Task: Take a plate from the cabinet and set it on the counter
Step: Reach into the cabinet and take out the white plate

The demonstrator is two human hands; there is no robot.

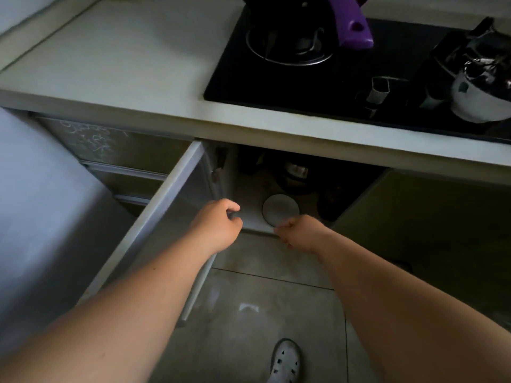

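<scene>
No text, brand or number can be read anywhere. Left of the open cabinet door, a closed cabinet front carries pale scribbled marks, too faint and blurred to make out.

Purple-handled pan on black stove; kettle right

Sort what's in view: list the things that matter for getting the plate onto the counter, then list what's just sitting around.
Belongs to the job:
plate in the open cabinet
cabinet door, swung open
counter
left hand
right hand, at the plate's near rim

Just lying about:
purple-handled pan on the stove
kettle
dark items deeper in the cabinet
</scene>
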